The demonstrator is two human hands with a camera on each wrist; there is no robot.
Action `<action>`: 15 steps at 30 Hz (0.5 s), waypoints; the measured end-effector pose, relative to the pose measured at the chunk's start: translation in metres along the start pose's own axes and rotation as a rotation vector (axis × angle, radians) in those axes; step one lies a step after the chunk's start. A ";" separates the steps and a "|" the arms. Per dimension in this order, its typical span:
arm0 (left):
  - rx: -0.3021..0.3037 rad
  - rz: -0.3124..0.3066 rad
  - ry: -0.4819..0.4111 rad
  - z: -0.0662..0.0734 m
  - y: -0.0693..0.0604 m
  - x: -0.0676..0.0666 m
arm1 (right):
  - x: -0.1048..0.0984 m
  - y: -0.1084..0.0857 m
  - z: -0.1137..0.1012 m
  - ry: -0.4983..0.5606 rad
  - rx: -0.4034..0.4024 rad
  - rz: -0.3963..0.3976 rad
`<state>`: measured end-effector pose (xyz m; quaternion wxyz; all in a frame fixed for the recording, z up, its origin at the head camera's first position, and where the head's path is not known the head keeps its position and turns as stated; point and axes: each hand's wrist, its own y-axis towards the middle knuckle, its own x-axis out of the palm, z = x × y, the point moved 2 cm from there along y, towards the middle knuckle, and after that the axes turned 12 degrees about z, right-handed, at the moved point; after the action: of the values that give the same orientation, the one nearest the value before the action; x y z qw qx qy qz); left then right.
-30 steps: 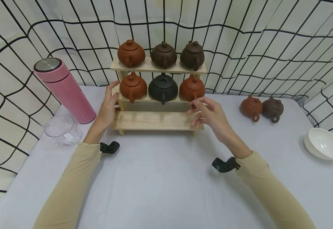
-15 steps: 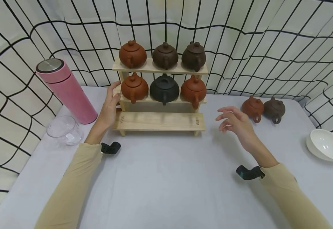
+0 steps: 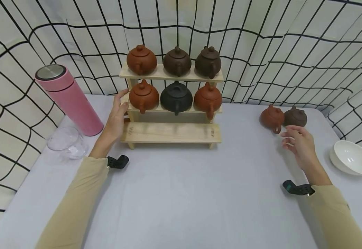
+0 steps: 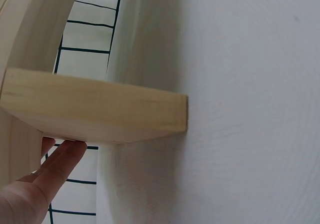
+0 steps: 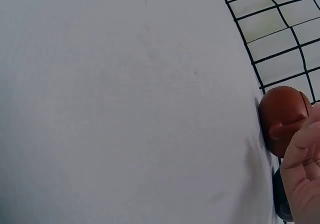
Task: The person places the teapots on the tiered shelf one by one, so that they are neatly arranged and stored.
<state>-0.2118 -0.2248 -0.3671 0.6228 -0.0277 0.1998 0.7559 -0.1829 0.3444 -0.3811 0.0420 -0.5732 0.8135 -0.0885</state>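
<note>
A three-tier wooden stand [image 3: 171, 132] stands mid-table. My left hand [image 3: 114, 119] grips its left end, the thumb in front; in the left wrist view its fingers [image 4: 62, 166] reach behind a wooden leg. At the right, my right hand [image 3: 302, 147] hovers, fingers loosely bent, at a dark brown teapot [image 3: 295, 117], hiding its handle. I cannot tell whether they touch. A reddish-brown teapot [image 3: 272, 117] stands beside it, also seen as a red-brown teapot [image 5: 282, 116] by the fingers in the right wrist view. The middle tier bears two orange-brown teapots and a black teapot [image 3: 176, 97].
On the top tier sit an orange-brown teapot [image 3: 141, 60] and two dark ones. At the left stand a pink thermos [image 3: 72, 103] and a clear glass cup [image 3: 67, 142]. A white bowl [image 3: 353, 158] is at the right edge. Black wire mesh [image 3: 246, 62] walls the table's back.
My right hand has left the handle of the right teapot on the middle tier and moved right to the dark brown teapot. The left hand has stayed on the stand.
</note>
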 end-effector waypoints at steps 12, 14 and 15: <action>-0.001 0.003 -0.018 -0.001 -0.001 -0.001 | 0.014 0.003 0.013 -0.066 0.057 -0.134; 0.002 0.005 -0.012 -0.001 -0.001 -0.001 | 0.017 0.003 0.012 -0.062 0.050 -0.163; 0.003 0.005 -0.011 -0.001 0.000 -0.002 | 0.019 0.002 0.012 -0.060 0.047 -0.178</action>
<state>-0.2114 -0.2265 -0.3676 0.6219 -0.0221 0.1979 0.7574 -0.1895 0.3262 -0.3926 0.0719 -0.6445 0.7555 -0.0937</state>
